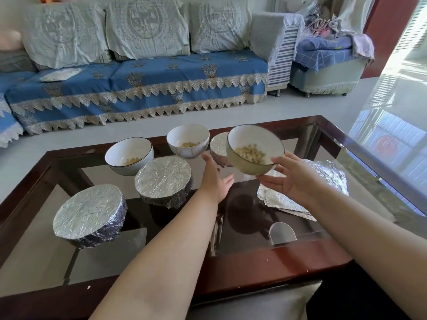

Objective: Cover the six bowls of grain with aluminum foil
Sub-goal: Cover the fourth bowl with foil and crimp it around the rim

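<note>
Evidently bringing it near for wrapping, the right hand grips the tilted uncovered bowl above the foil sheets, while the left hand, fingers straight, seems only to steady it.

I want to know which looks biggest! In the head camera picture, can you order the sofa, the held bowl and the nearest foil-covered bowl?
1. sofa
2. nearest foil-covered bowl
3. held bowl
The two bowls look close; nearness to the camera may decide it.
</note>
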`<action>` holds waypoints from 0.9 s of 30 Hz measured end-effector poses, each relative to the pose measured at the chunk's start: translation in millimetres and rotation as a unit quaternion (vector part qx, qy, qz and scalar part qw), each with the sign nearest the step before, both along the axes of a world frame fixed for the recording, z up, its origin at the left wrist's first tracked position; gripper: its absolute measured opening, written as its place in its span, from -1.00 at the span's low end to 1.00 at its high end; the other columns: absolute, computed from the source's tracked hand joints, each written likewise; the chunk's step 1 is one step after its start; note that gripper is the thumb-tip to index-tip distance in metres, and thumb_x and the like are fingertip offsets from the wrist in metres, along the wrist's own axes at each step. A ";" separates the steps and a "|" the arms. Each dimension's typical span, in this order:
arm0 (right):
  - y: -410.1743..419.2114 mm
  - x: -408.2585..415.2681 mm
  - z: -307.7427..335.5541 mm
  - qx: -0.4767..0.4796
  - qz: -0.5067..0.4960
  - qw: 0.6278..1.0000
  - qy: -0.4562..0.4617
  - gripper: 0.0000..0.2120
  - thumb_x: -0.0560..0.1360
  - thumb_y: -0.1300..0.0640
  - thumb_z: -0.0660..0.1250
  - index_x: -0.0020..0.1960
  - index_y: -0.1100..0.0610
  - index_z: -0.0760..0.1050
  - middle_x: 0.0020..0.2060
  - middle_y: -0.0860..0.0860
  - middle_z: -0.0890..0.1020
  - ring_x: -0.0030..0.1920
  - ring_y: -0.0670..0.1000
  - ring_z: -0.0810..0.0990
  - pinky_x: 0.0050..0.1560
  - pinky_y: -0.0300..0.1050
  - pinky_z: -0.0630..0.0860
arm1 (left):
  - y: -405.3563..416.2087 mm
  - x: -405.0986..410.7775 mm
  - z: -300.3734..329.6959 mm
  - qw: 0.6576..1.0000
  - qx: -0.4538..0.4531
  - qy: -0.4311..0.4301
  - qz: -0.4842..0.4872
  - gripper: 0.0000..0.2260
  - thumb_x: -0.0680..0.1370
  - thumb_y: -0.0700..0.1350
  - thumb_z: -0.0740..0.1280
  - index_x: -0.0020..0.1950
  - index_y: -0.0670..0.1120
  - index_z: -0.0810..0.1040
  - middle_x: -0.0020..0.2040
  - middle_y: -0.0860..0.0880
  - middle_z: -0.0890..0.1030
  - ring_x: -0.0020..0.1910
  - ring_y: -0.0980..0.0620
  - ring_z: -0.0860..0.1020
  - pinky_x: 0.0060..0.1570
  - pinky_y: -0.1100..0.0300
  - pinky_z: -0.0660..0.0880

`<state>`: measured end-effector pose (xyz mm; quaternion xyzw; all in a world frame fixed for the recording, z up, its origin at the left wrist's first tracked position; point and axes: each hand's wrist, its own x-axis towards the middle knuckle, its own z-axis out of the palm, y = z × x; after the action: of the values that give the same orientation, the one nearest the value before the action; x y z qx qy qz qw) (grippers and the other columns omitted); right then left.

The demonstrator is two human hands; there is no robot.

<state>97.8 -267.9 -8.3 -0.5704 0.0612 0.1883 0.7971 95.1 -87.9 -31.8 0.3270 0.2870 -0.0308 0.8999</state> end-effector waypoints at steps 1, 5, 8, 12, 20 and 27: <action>2.3 -5.0 -3.3 -0.019 0.014 1.000 0.008 -0.77 0.55 0.28 0.25 0.14 0.04 0.48 0.06 0.14 0.53 -0.20 0.28 0.67 0.00 0.13 0.63 | 3.0 -6.6 -3.1 0.999 0.033 0.000 -0.025 -0.31 0.57 0.40 0.06 0.58 0.02 0.19 0.53 -0.11 0.28 0.51 -0.19 0.27 0.51 0.00 0.18; 13.8 -29.4 -16.1 -0.090 0.089 0.989 0.072 -0.69 0.52 0.33 0.26 0.21 0.06 0.42 0.09 0.19 0.52 -0.31 0.24 0.67 -0.19 0.11 0.65 | 23.1 -45.9 -17.8 0.981 0.171 0.011 -0.089 -0.39 0.61 0.37 -0.11 0.33 0.03 0.49 0.28 -0.07 0.60 0.27 -0.09 0.54 0.08 -0.02 0.49; 21.1 -48.9 -24.8 -0.120 0.140 0.977 0.105 -0.66 0.51 0.34 0.25 0.21 0.04 0.39 0.01 0.18 0.59 -0.32 0.22 0.67 -0.11 0.13 0.63 | 44.1 -86.0 -23.5 0.966 0.221 0.027 -0.130 -0.37 0.56 0.43 -0.10 0.24 0.10 0.57 0.14 -0.04 0.67 0.18 -0.02 0.59 -0.13 -0.01 0.57; 31.5 -72.1 -32.1 -0.123 0.185 0.970 0.102 -0.70 0.52 0.36 0.22 0.12 0.02 0.44 -0.02 0.12 0.63 -0.28 0.20 0.68 -0.04 0.09 0.61 | 61.9 -119.1 -25.6 0.959 0.236 0.035 -0.153 -0.43 0.58 0.39 -0.03 0.29 0.10 0.55 0.20 -0.02 0.63 0.18 -0.01 0.58 -0.16 -0.07 0.62; 44.6 -101.6 -44.3 -0.062 0.217 0.970 0.094 -0.59 0.54 0.23 0.34 0.34 -0.02 0.40 0.17 0.07 0.61 -0.05 0.27 0.67 -0.08 0.03 0.64 | 75.5 -146.4 -15.9 0.946 0.288 0.046 -0.142 -0.70 0.72 0.06 0.04 0.18 -0.01 0.52 0.14 -0.03 0.58 0.14 -0.09 0.57 -0.13 -0.12 0.61; 44.0 -89.0 -29.1 -0.357 0.183 0.911 -0.092 -0.57 0.62 -0.24 0.02 0.13 0.04 0.49 -0.11 0.03 0.66 -0.14 0.10 0.67 -0.20 -0.15 0.57 | 87.9 -153.1 -20.7 0.940 0.304 0.018 -0.155 -0.71 0.72 0.03 0.07 0.21 -0.01 0.55 0.20 -0.08 0.61 0.20 -0.10 0.58 -0.15 -0.07 0.64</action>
<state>8.8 -223.8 -37.4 -0.8329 -0.0544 0.2433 0.4941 -58.0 0.0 -52.6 0.6248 0.2443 -0.0871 0.7364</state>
